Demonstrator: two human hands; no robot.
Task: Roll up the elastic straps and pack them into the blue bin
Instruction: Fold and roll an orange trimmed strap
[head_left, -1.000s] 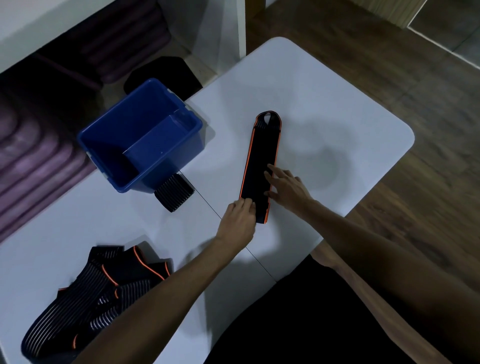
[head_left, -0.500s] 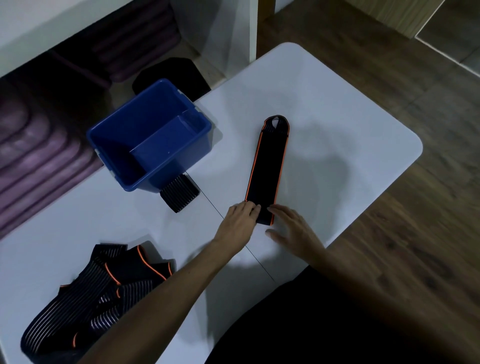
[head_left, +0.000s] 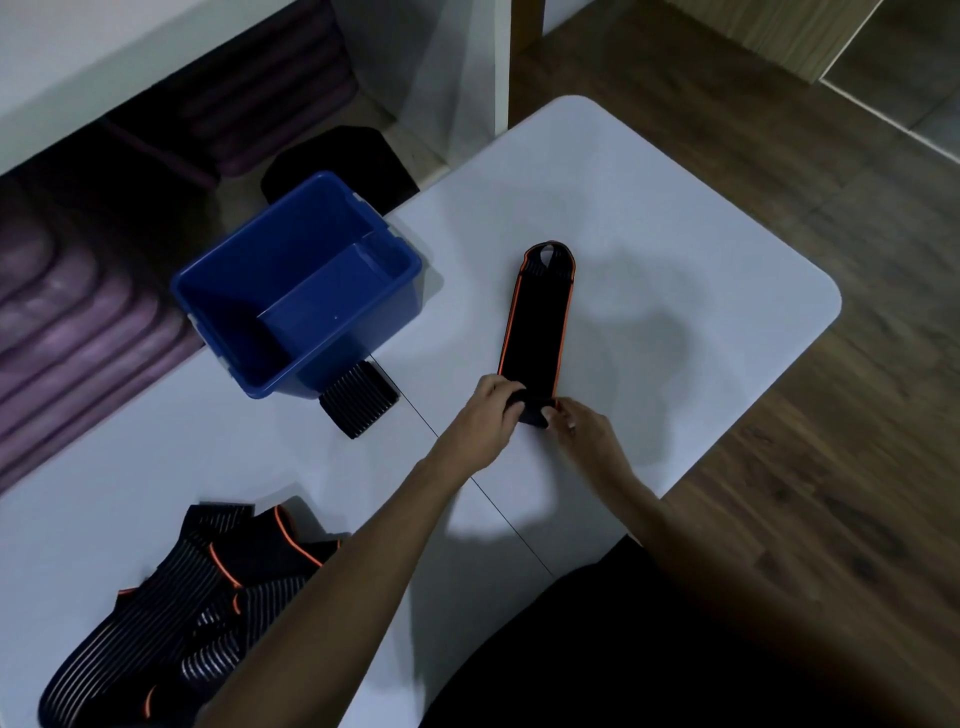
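White flat-top table (head_left: 649, 197) w/ rounded corner fills most of view; thin dark seam runs diagonally across it. Brown wood-plank floor (head_left: 831, 493) to the right. Purple padded mats (head_left: 78, 332) stacked at left, under a white shelf.

Blue rectangular plastic bin (head_left: 291, 291) sits on table's far-left edge, tilted, open side up, inside looks bare. Just beside its near corner, touching it: rolled-up black strap w/ pale stripes (head_left: 358, 400), lying on table.

Loose heap of black striped elastic straps w/ orange trim (head_left: 182, 597) at near-left of table, partly under left forearm, well apart from bin.

Black elastic strap w/ orange edging (head_left: 540, 322) lies flat and straight at table centre, looped end w/ small opening pointing away from person. Near end is curled up off the table into a small roll.

Left hand (head_left: 485, 415) & right hand (head_left: 584, 428) both at that near end: fingers of each curled round the rolled bit, pinching it from either side.
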